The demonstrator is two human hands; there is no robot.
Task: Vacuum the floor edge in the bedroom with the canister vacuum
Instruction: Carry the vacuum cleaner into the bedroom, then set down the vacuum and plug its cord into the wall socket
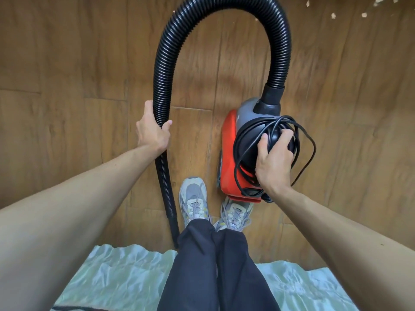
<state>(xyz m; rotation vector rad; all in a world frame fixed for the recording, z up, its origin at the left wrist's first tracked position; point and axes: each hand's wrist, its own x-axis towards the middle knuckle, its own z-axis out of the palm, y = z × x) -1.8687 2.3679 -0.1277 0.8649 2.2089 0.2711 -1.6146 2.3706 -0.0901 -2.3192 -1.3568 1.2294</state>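
Nearest the camera, a pale green crumpled sheet (125,272) covers the bottom of the view, its ragged edge ending on the wooden floor (67,75). Dark trouser legs (215,265) cross it, and two grey sneakers (194,198) stand on the boards just past that edge.

The hose's lower end (171,216) hangs just left of the left sneaker, its tip near the sheet's edge. Further up, the left hand (152,131) has its grip wrapped around the black ribbed hose (161,86), thumb on the right side and fingers curled behind it.

Right of the sneakers sits the red and grey canister vacuum (229,158) on the floor. The right hand (272,162) rests on its black rounded top, grip closed over it with fingers spread among loops of the black power cord (307,153) coiled there.

From the canister's front socket the hose rises, arches high and comes down to the left hand.

Beyond, bare boards stretch open left and right. White specks (332,15) lie at the far upper right.
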